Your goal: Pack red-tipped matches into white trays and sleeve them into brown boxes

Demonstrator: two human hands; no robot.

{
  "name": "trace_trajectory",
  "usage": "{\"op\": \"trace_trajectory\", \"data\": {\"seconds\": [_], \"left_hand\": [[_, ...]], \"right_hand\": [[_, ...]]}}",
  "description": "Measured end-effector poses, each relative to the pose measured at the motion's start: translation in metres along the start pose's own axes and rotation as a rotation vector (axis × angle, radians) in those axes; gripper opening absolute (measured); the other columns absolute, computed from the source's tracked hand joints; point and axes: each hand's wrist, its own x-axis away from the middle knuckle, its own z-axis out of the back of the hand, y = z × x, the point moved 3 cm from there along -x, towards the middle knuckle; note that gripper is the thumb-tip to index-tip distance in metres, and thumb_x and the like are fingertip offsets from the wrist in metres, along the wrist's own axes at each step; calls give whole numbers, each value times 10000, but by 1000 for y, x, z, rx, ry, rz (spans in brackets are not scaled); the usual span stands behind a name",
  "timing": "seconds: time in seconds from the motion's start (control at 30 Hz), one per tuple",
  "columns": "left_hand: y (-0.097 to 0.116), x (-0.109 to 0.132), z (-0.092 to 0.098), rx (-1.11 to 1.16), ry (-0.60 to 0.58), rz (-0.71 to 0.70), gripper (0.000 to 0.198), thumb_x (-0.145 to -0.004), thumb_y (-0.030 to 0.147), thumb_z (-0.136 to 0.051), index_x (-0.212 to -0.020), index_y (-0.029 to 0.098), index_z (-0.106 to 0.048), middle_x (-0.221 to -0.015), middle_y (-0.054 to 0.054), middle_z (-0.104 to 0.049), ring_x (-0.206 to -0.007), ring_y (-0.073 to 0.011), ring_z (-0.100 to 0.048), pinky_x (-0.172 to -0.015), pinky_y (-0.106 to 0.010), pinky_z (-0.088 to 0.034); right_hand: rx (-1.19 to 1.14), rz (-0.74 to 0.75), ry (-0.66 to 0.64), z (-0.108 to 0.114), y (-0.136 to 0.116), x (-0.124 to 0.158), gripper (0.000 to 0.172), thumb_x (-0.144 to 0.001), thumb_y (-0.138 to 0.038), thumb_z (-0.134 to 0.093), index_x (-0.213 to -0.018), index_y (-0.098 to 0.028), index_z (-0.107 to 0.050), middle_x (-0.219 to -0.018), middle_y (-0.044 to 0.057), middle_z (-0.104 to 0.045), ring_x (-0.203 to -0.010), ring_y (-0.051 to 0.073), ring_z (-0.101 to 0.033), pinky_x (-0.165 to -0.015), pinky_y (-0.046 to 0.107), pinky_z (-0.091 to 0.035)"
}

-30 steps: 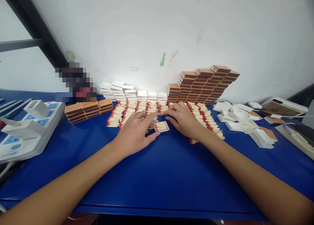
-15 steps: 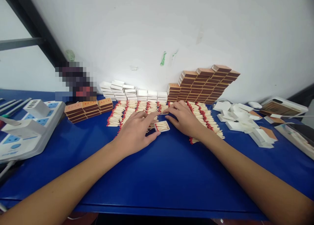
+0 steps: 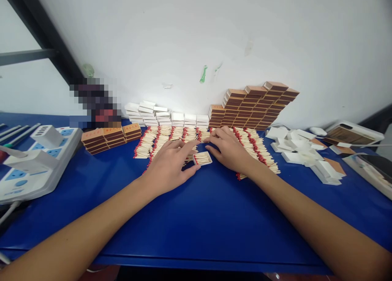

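A small white matchbox tray point(image 3: 202, 158) filled with red-tipped matches lies on the blue table point(image 3: 196, 228). My left hand point(image 3: 170, 164) rests flat just left of it, fingers stretched over loose matches, index tip and thumb at the tray's left edge. My right hand point(image 3: 230, 150) lies on the right side, its fingers drawn together with thumb and index pinching at matches just behind the tray. Rows of loose matches point(image 3: 171, 136) spread behind both hands, with more matches point(image 3: 259, 148) to the right.
Against the wall stand stacks of white trays point(image 3: 162, 115) and a tall stack of brown sleeves point(image 3: 257, 105). Brown boxes point(image 3: 110, 137) lie at left, beside a white power strip point(image 3: 33, 162). Loose white trays point(image 3: 306, 152) and a phone point(image 3: 352, 136) lie at right.
Both hands stay almost in place at the tray; only the right hand's fingers shift slightly over the matches.
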Motion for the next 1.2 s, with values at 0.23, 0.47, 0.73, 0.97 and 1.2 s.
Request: {"op": "trace_trajectory", "data": {"seconds": [0.23, 0.47, 0.73, 0.97, 1.2], "left_hand": [[-1, -1, 1, -8, -1, -2, 555, -966, 339, -725, -1461, 204, -514, -1159, -66, -790, -1136, -292, -682, -1069, -486, -503], [-1, -1, 0, -5, -11, 3, 547, -971, 346, -714, -1461, 216, -508, -1164, -67, -790, -1148, -300, -681, -1062, -494, -506], [-3, 0, -1, -22, 0, 5, 542, -965, 343, -720, -1449, 195, -526, -1168, -82, -786, -1132, -297, -685, -1059, -489, -516], [-3, -1, -1, -14, -18, 9, 550, -973, 352, -711, -1466, 198, -520, -1156, -83, -792, -1153, -304, -682, -1074, -504, -510], [-4, -1, -1, -26, -19, 18, 549, -967, 348, -716, -1455, 188, -524, -1166, -89, -790, -1134, -307, -686, -1058, -498, -516]], "right_hand": [[-49, -9, -1, -1, 1, -1, 179, -1060, -245, -524, -990, -200, -683, -1015, 122, -616, -999, 295, -483, -908, 456, -450], [-80, -34, -78, 0, 0, -2, 168, -1057, -239, -501, -950, -214, -628, -1024, 126, -621, -998, 300, -488, -889, 457, -446], [-48, -3, -4, 18, 1, 0, 89, -1038, -232, -549, -1001, -221, -629, -1039, 123, -622, -1011, 305, -490, -897, 456, -445], [-75, -34, -123, 2, 4, 1, 176, -1073, -261, -503, -933, -218, -601, -999, 118, -616, -975, 291, -477, -864, 435, -426], [-29, -16, -61, 16, 1, -1, 186, -1075, -256, -485, -932, -219, -599, -1004, 125, -619, -978, 296, -484, -881, 445, -427]]}}
